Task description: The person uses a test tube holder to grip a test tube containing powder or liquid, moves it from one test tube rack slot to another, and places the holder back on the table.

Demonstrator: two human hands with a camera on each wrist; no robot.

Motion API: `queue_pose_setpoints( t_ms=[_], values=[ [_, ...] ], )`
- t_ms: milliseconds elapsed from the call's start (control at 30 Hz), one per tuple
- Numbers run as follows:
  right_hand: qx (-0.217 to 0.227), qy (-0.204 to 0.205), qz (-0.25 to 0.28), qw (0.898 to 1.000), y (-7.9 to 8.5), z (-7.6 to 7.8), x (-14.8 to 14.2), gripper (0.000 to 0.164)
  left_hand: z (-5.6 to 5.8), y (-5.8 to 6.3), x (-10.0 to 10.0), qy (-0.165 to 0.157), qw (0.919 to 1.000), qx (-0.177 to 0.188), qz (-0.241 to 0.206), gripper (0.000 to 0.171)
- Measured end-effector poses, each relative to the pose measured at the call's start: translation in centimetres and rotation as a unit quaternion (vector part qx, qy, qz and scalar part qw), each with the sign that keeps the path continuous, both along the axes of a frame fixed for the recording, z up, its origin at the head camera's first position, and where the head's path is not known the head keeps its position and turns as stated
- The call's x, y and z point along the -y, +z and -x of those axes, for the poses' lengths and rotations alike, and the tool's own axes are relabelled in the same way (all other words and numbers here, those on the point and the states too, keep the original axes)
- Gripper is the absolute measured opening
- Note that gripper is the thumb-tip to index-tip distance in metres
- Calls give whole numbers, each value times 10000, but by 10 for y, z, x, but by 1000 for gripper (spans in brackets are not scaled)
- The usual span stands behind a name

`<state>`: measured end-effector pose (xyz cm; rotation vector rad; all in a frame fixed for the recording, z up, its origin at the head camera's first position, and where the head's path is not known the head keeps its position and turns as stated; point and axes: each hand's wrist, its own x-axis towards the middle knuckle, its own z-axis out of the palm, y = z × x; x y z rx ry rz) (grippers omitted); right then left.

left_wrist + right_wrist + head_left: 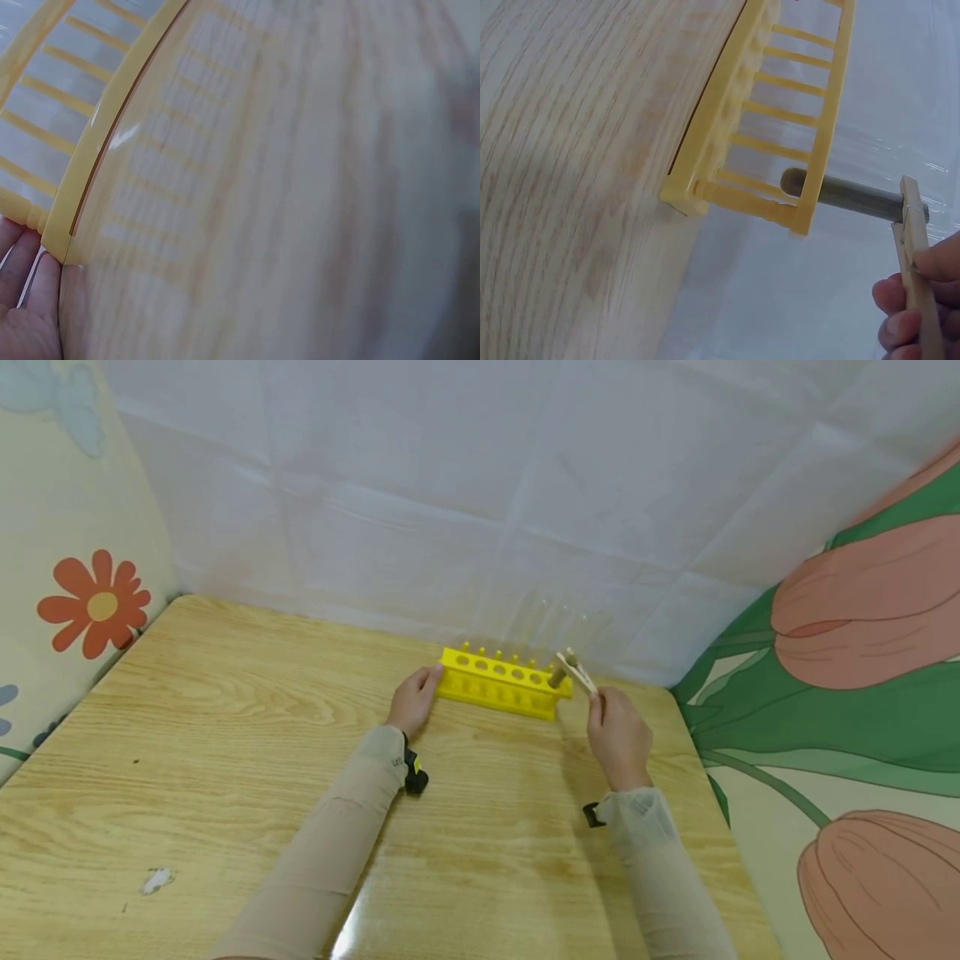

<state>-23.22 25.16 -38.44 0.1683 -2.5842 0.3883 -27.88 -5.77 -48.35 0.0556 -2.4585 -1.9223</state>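
Observation:
A yellow test tube rack point(495, 700) stands near the back of the table. My left hand point(414, 700) holds its left end, fingers at the end post in the left wrist view. My right hand point(621, 737) grips a wooden test tube clamp point(913, 244). The clamp's jaws are around the upper part of a test tube point(859, 197) with dark greenish-brown contents. That tube passes through the rightmost hole of the rack's upper bar, its rounded bottom point(793, 181) hanging above the base. The other upper holes in the row hold no tubes.
Several faint clear test tubes point(538, 610) rise behind the rack, rounded ends up, near its row of pegs point(498, 655). A white sheet point(405, 518) hangs behind the wood-grain table point(247, 710). Flower-patterned cloths flank it on both sides.

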Motion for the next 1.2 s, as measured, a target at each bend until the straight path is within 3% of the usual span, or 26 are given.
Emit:
queue_pose_setpoints(
  t_ms=[367, 1200],
  values=[
    [-274, 209, -56, 9994, 7, -4, 2, 24, 0, -7, 0, 91, 9999, -58, 21, 67],
    [-624, 412, -19, 9972, 16, -2, 11, 23, 0, -1, 1, -90, 9999, 36, -98, 70]
  ],
)
